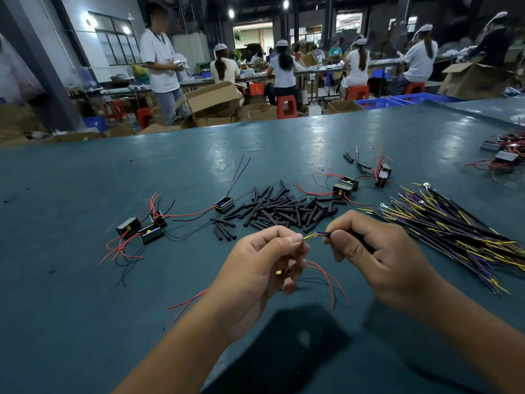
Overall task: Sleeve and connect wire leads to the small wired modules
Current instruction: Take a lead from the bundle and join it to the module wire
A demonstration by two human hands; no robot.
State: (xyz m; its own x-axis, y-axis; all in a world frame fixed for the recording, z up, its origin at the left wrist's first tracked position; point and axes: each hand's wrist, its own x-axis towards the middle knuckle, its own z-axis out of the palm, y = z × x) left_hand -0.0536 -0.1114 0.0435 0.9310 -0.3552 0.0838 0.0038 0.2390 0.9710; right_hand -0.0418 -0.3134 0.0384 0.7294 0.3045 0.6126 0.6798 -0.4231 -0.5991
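Toward the counter's (85, 280) left edge lie three small modules (141, 228) with red leads. The left hand (264, 268) curls round a module (282, 272), its grip pinching a yellow lead (309, 237). The right hand (377, 257) pinches a blue-tipped black lead (324, 233) against it. Black sleeves (284, 206) are heaped behind, mid-counter.

glossy teal tabletop (142, 280), seemingly matt black sleeves (284, 206)

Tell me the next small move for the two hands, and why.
Probably bring the tips together and twist them: the left hand pinches a yellow lead, the right hand a blue-tipped lead, and the ends lie close between the hands. Whether a black sleeve is already on cannot be told.
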